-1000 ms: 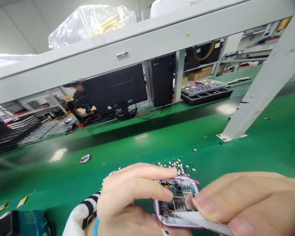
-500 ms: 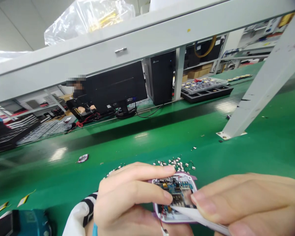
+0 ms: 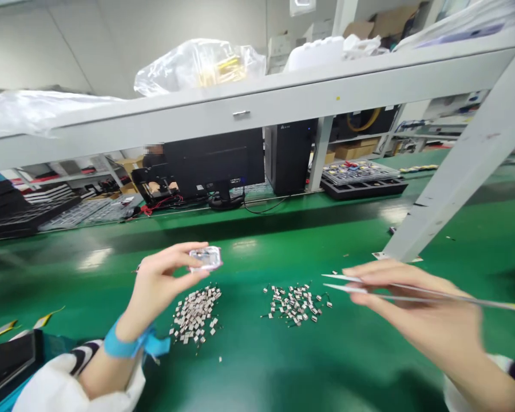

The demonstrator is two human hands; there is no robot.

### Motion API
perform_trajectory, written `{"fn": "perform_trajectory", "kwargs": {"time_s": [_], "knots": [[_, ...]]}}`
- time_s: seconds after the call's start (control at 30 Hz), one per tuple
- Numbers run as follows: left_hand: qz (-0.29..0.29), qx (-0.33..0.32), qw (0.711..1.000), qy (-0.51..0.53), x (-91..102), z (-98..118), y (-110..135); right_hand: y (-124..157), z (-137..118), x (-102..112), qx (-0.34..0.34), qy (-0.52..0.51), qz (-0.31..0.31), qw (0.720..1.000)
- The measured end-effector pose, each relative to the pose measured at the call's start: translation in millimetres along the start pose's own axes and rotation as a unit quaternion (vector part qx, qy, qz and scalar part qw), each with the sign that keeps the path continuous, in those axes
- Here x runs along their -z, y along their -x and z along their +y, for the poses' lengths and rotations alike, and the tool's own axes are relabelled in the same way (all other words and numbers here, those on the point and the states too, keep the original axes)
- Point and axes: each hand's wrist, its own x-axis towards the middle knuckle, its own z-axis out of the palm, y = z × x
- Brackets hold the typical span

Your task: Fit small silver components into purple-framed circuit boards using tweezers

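Note:
My left hand (image 3: 165,280), with a blue strap round its wrist, pinches a small white-and-purple device housing (image 3: 206,258) by its left side. The housing is held up over the green bench, its open face showing blurred parts inside. My right hand (image 3: 416,309) grips a pair of tweezers (image 3: 395,289); their two white tips are apart with nothing between them. Below and between the hands lie two heaps of small silvery parts with short dark leads: a denser left pile (image 3: 195,316) and a looser right pile (image 3: 296,304).
Behind stand a monitor (image 3: 217,163), a computer tower (image 3: 289,157) and stacked trays (image 3: 363,180). A slanted white post (image 3: 450,166) rises at right, joined to an overhead beam (image 3: 283,94). Yellow pouch cells (image 3: 45,319) and a dark-and-teal object (image 3: 12,363) lie at left. A person sits beyond.
Both hands have moved apart and away from me. My left hand carries the housing up and left; the tweezers have left the housing's inside and moved right. The view has shifted, exposing both piles.

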Motion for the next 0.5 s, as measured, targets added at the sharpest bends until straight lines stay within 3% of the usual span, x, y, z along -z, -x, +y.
{"fn": "perform_trajectory", "kwargs": {"time_s": [0.07, 0.17, 0.23, 0.3, 0.4, 0.5], "knots": [[0.007, 0.164, 0.984, 0.064, -2.6, -57.5, 2.2, 9.2, 44.7, 0.4, -0.137, 0.01, 0.007, 0.99], [0.032, 0.234, 0.97, 0.061, -13.4, -134.0, 13.4, 24.3, 98.2, -4.4, -0.321, -0.024, 0.025, 0.946], [0.028, 0.261, 0.964, 0.051, -20.7, -165.9, 20.0, 30.1, 115.2, -7.1, -0.367, -0.046, 0.02, 0.929], [0.006, 0.271, 0.962, 0.044, -24.8, -181.7, 21.3, 31.4, 119.9, -7.7, -0.368, -0.059, 0.024, 0.928], [-0.017, 0.256, 0.966, 0.015, -24.1, -186.3, 17.7, 29.8, 119.1, -5.1, -0.351, -0.073, 0.041, 0.933], [0.009, 0.255, 0.965, -0.059, -20.2, -184.2, 19.0, 28.3, 124.2, -0.3, -0.335, -0.093, 0.073, 0.935]]}}
